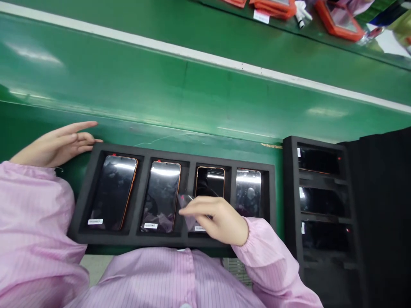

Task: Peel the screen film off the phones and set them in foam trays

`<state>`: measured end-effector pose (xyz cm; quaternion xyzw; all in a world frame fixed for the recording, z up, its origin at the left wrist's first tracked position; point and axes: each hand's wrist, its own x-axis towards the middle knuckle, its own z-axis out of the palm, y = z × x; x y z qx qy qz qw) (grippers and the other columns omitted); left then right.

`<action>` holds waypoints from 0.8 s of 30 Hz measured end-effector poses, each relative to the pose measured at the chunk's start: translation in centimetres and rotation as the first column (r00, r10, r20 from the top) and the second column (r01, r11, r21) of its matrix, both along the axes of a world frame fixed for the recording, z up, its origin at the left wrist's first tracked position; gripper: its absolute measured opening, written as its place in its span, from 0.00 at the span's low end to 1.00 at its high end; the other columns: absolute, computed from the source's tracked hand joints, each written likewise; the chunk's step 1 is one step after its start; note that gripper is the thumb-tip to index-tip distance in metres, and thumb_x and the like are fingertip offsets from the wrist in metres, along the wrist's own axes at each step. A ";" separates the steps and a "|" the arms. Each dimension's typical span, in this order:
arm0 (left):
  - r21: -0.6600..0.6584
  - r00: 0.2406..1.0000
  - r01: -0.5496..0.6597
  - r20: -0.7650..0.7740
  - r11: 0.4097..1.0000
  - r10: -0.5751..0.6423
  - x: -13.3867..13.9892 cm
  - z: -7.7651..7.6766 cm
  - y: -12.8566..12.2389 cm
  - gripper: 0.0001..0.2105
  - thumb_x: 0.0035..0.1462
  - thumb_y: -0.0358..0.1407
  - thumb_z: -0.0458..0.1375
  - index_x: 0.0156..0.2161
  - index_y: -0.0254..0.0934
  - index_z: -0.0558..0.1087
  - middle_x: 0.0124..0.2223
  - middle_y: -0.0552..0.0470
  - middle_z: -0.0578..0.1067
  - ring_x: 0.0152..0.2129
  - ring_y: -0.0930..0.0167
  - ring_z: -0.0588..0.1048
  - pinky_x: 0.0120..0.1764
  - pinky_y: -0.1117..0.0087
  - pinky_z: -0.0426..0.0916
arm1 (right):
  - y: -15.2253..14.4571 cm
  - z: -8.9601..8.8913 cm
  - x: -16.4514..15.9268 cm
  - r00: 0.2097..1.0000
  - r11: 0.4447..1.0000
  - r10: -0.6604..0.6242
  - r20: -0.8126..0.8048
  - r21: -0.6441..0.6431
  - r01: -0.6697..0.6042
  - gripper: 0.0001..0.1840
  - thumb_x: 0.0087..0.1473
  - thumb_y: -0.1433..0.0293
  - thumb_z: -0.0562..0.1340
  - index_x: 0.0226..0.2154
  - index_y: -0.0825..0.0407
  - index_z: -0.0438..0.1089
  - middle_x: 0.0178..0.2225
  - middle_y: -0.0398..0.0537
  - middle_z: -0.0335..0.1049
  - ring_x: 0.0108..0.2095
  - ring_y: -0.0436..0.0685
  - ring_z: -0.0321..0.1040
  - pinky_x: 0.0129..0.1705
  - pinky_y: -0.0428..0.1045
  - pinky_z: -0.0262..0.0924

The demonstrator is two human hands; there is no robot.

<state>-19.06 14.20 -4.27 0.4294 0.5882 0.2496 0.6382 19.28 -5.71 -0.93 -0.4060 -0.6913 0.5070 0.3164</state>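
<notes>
A black foam tray (186,158) lies in front of me with several smartphones, screens up, each in its own compartment. My left hand (66,143) is beside the tray's far left corner, fingers stretched out, holding nothing; its fingertips reach the rim. My right hand (218,218) pinches a clear protective film (189,219) with a small red tab, over the third phone (210,179) from the left. That phone's screen looks glossy and dark, and my hand hides its lower part. Left of it are a phone (161,192) and the leftmost phone (114,190), both with white labels. The rightmost phone (248,190) is partly behind my wrist.
Another black foam tray (290,179) stands at the right with several phones in its slots, next to a large black sheet or cover (385,205). A white strip (205,53) crosses the green bench. Orange-red framed items (340,21) lie at the far right.
</notes>
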 end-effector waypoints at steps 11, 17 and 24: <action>-0.002 0.997 -0.003 -0.073 1.000 0.002 1.1 1.5 -1.0 0.36 0.30 0.42 0.76 0.50 0.58 0.74 0.37 0.62 0.77 0.59 0.65 0.64 0.61 0.74 0.61 | 1.0 -1.2 1.7 0.857 0.775 -0.503 -0.110 -0.495 0.392 0.18 0.57 0.69 0.59 0.49 0.54 0.71 0.45 0.52 0.74 0.45 0.56 0.74 0.50 0.56 0.72; 0.051 0.994 -0.085 -0.070 0.995 0.089 0.9 0.5 -0.7 0.49 0.17 0.43 0.79 0.54 0.49 0.73 0.35 0.58 0.76 0.40 0.72 0.73 0.38 0.88 0.73 | -4.7 -0.3 0.1 0.920 0.945 -0.323 0.222 0.021 0.327 0.36 0.58 0.69 0.59 0.66 0.50 0.49 0.63 0.54 0.57 0.63 0.58 0.55 0.65 0.61 0.53; 0.050 0.974 -0.071 -0.214 0.996 0.080 1.0 0.7 -0.5 0.52 0.15 0.47 0.78 0.56 0.52 0.70 0.37 0.60 0.77 0.47 0.70 0.72 0.45 0.83 0.71 | -8.0 -1.5 -0.7 0.948 1.000 -0.009 0.318 0.015 0.004 0.28 0.59 0.70 0.57 0.62 0.52 0.59 0.66 0.51 0.49 0.68 0.56 0.42 0.68 0.61 0.43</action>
